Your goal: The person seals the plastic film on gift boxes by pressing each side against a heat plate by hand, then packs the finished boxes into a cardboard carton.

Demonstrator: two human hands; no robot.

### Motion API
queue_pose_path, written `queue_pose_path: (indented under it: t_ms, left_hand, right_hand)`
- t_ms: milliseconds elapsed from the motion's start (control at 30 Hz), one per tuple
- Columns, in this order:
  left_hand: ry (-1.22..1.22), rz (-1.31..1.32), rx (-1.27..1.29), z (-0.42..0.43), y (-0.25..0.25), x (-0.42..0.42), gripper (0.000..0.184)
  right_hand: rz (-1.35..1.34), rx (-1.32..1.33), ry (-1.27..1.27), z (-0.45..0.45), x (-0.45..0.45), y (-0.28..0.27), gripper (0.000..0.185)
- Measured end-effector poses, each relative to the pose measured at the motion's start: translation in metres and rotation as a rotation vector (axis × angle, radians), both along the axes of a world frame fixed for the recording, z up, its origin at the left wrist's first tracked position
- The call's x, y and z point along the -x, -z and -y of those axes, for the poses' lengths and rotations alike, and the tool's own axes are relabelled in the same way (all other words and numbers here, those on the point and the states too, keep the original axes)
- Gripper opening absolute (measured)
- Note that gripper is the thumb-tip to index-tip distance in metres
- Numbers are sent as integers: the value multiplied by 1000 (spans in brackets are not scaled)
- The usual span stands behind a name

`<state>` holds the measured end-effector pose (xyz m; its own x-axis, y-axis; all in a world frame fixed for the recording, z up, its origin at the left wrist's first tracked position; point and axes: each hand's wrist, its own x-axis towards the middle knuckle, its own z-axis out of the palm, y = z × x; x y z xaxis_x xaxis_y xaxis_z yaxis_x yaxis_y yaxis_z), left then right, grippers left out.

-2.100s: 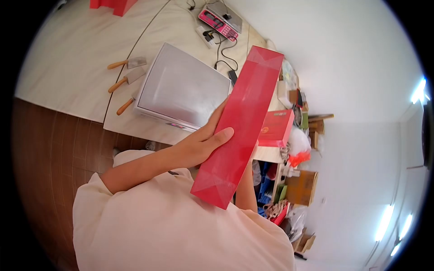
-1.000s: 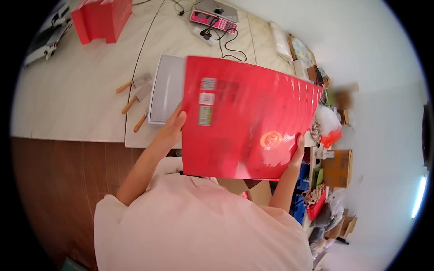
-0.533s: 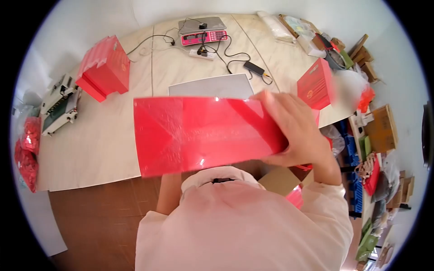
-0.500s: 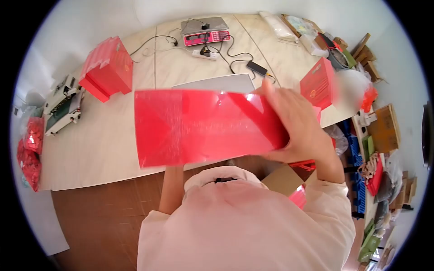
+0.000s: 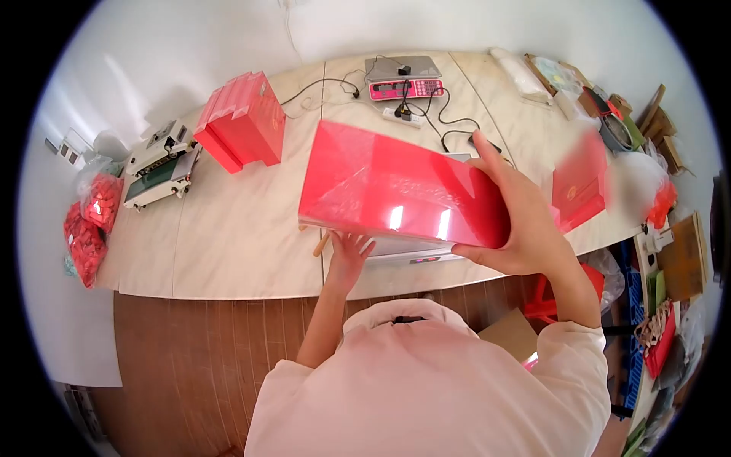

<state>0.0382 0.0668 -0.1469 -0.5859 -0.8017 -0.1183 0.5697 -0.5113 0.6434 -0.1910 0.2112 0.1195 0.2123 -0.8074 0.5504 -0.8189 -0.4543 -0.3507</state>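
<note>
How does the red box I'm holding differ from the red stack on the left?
The held box is tilted in the air, its end in your right hand; the stack stands on the table. The held box is single; the stack is several boxes side by side. Both are red.
</note>
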Motion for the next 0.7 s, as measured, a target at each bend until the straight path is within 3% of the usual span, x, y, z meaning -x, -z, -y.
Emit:
queue_pose_path:
  t_ms: [67,100,167,233,267,333,367,433,467,533,700]
  left_hand:
    - [-60,29,97,7,29,-2,53]
    - [-132,295,377,13,60,-9,61]
    - [-155,396,538,11,61,-30,74]
    - [-197,338,413,-1,14,-60,79]
    - [-288,443,409,-2,-6,-77,80]
    - [-175,265,410,2,-55,-121,66]
    - [-244,368,424,-8,-97,-122,67]
    - [-378,581,491,-27,-169,-115,68]
    - [-440,688,543,-34,-192,-109,68]
    - [-401,881,670,-38,-218,-105,70]
    - [-229,1477,1053,-44,-236,-62,71]
  right_hand:
    - [278,-93,18,-2,8,3,104]
    - [446,-152,-11,-2,13,6,101]
    - [596,-153,-22,3,25,23,95]
    - [746,-160,-36,12,34,53,90]
    - [971,-170,-91,21,34,75,83]
    - [1298,-195,-63,36,25,127,65]
    - [1498,-250,-74,48,16,166,60]
    - [1621,-336,6,54,-22,195,64]
    - [1736,-436,-52,60,-33,235,67]
    - [1902,-567,-103,54,-67,251,66]
    - [1414,-998,-55,24,-65,289,64]
